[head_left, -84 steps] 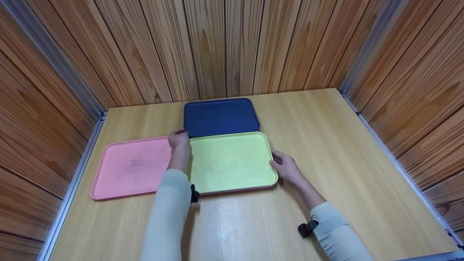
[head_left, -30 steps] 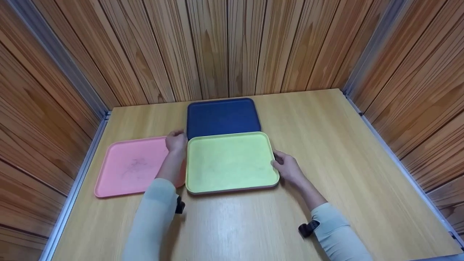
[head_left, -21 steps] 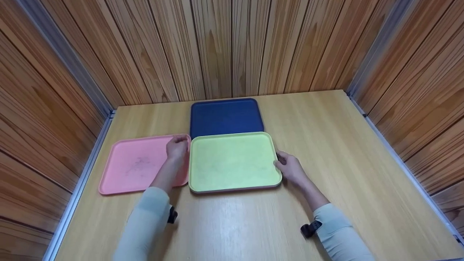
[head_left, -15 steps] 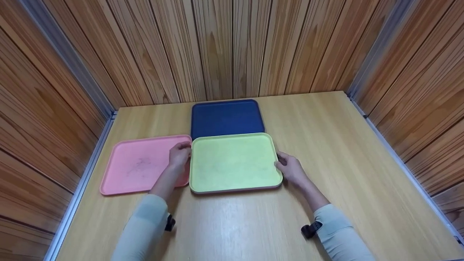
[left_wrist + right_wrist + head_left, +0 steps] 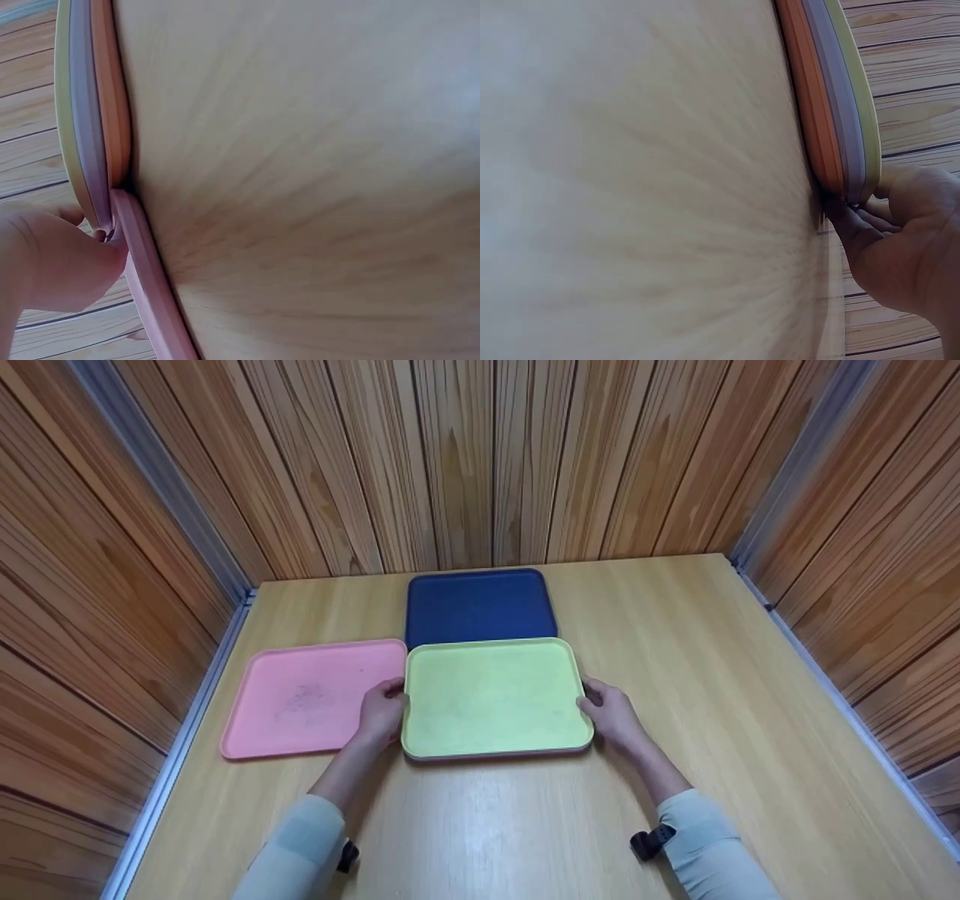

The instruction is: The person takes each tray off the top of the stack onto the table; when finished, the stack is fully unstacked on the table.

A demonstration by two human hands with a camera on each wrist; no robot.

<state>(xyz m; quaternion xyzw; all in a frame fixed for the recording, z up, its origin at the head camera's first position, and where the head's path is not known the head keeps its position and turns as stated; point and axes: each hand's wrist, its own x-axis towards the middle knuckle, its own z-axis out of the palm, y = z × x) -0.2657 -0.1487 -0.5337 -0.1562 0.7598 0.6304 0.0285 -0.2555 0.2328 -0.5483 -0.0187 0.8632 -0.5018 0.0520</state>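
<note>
A yellow-green tray [image 5: 495, 697] tops a stack, with a lavender tray [image 5: 842, 97] under it and an orange tray [image 5: 810, 97] at the bottom. My left hand [image 5: 382, 711] holds the stack's left edge, its thumb at the yellow-green rim. My right hand [image 5: 613, 716] holds the right edge, thumb over the rim and fingers down beside the trays. How many of the stacked trays each grip takes in, I cannot tell. A pink tray [image 5: 315, 697] with dark scuffs lies left of the stack, partly behind my left hand, its edge meeting the stack in the left wrist view.
A dark blue tray [image 5: 480, 604] lies flat behind the stack, its near edge hidden by the yellow-green tray. Everything rests on a light wooden table [image 5: 480, 825]. Wood-plank walls [image 5: 472, 465] with grey metal corner posts enclose its back and sides.
My left hand has come from the stack's far left corner down its left edge and now grips mid-edge. My right hand stays on the right edge. The trays hold their places as the view shifts slightly.
</note>
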